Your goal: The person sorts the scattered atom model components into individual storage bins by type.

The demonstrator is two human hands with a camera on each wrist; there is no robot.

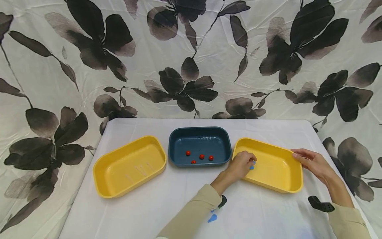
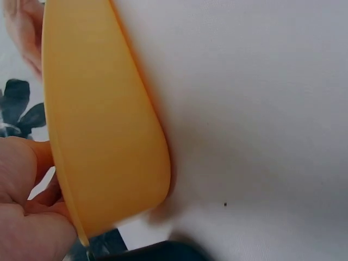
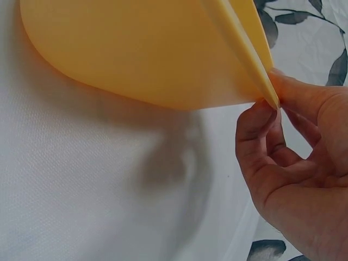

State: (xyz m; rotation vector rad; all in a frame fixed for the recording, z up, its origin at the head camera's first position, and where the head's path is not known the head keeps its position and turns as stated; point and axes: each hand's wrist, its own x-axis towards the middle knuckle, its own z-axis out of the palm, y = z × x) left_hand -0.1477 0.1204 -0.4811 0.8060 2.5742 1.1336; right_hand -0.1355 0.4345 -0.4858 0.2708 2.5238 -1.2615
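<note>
A yellow tray point(image 1: 273, 146) stands at the right of the table. My left hand point(image 1: 242, 165) reaches over its near left side, fingers curled down inside. At those fingertips it pinches a small blue piece point(image 1: 254, 163), with a second blue bit point(image 1: 252, 168) just below; their shapes are largely hidden. From the left wrist view, the tray's wall point(image 2: 103, 119) covers the fingertips of this hand point(image 2: 32, 217). My right hand point(image 1: 316, 164) grips the tray's right end, and the right wrist view shows thumb and fingers point(image 3: 258, 122) pinching the rim.
A dark blue tray point(image 1: 200, 130) with several red beads point(image 1: 202, 156) stands at the back middle. To its left, another yellow tray point(image 1: 113, 159) holds several thin, pale sticks point(image 1: 140, 170). Blue drop-shaped piece point(image 1: 213, 218) lies on the white table point(image 1: 134, 212) beside the left forearm.
</note>
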